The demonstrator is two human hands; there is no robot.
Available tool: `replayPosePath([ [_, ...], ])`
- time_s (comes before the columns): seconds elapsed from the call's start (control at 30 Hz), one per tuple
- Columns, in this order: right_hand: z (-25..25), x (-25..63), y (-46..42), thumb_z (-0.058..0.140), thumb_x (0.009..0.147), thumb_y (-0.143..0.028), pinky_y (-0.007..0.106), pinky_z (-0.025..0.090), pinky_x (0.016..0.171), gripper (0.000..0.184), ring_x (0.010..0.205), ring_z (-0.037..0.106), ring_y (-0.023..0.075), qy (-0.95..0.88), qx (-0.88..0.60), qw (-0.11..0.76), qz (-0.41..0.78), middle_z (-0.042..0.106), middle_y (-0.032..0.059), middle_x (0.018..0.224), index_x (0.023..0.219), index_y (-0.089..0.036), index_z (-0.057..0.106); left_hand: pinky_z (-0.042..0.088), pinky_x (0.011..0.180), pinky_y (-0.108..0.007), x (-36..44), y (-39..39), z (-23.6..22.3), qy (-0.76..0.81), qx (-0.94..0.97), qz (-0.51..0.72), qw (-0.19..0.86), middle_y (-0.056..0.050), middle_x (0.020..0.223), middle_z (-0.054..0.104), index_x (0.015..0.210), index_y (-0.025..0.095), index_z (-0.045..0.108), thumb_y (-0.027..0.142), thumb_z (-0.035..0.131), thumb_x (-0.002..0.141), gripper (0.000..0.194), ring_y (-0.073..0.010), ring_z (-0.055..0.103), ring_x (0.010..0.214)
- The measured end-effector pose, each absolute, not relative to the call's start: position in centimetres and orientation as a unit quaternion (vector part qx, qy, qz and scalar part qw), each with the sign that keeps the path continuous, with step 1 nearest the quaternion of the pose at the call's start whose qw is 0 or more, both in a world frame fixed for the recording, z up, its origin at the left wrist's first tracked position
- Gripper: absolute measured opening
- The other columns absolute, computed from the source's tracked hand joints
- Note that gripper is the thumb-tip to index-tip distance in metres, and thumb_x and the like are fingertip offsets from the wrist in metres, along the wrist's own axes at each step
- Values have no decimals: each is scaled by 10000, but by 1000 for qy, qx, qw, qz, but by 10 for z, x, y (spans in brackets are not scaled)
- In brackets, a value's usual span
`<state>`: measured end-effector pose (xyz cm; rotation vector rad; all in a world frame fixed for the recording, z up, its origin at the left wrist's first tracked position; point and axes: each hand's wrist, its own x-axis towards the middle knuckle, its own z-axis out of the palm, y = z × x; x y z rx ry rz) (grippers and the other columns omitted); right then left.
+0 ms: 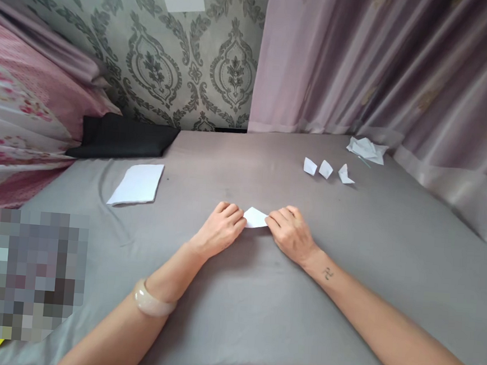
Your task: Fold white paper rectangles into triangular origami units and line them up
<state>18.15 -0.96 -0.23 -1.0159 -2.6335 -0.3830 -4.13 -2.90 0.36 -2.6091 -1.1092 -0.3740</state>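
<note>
A small folded piece of white paper (255,218) lies on the grey cloth-covered surface (234,305) in the middle. My left hand (219,230) pinches its left end with curled fingers. My right hand (291,231) pinches its right end the same way. Both hands rest on the cloth with the paper held between them. A pale bangle sits on my left wrist.
A stack of white paper sheets (137,183) lies to the left. Three small folded paper pieces (326,169) stand at the back right, with crumpled paper scraps (366,149) behind them. A black cloth (123,137) lies at the back left. Pink curtains hang behind.
</note>
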Motion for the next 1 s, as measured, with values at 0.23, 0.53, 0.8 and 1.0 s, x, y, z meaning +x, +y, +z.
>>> replayPosePath([
  [0.23,1,179,-23,365,932,-95,362,336,811,298,844,522,219,-907,-403,116,-43,639,97,927,946,-175,652,320,767,-373,-35,-40,6,-445,-889,-75,77,-86,841,603,814,167,597,127,352,933,275,-224,490,820],
  [0.53,-4,186,-7,499,915,-343,301,422,723,229,801,584,158,-802,-511,211,226,627,21,963,858,-253,702,339,756,-355,-39,-37,0,-610,-764,-166,-130,-53,883,655,830,210,678,296,496,906,215,-220,542,860],
  [0.8,-7,186,8,563,840,-392,311,436,702,227,723,564,139,-745,-538,231,319,617,28,964,788,-242,727,399,678,-304,-40,-31,7,-674,-660,-189,-273,-64,847,625,804,191,721,334,538,848,236,-201,557,789],
  [1.0,-10,184,10,577,821,-386,314,442,676,234,678,549,131,-741,-543,240,312,615,43,967,729,-218,711,427,667,-293,-43,-29,3,-680,-642,-210,-283,-59,824,611,781,182,725,364,578,805,235,-197,553,789],
])
